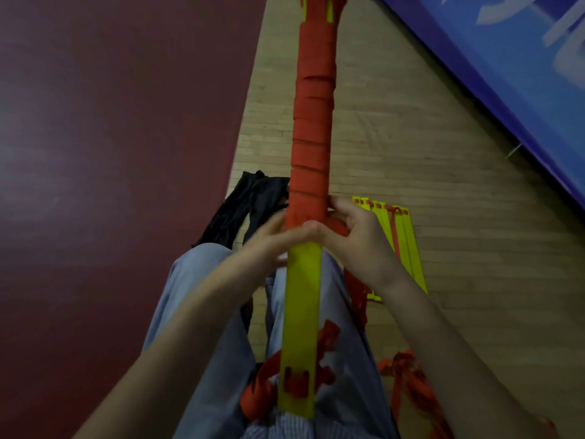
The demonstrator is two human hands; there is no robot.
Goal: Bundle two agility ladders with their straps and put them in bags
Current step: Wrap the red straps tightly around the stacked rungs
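A bundle of yellow ladder rungs (302, 312) stands lengthwise in front of me, its upper part wound in red strap (313, 122). My left hand (272, 239) grips the bundle from the left at the lowest wrap. On the right, my right hand (357, 236) holds the bundle and the red strap at the same height. Loose red strap (326, 343) hangs over my lap. A second ladder (402, 242), flat yellow rungs with red strap, lies on the wooden floor to the right. A black bag (250, 204) lies crumpled on the floor behind my left hand.
A dark red mat (110, 153) covers the floor on the left. A blue mat or panel (506, 58) runs along the upper right. More red strap (408, 381) lies on the wooden floor (443, 185) at the lower right, beside my legs in light jeans.
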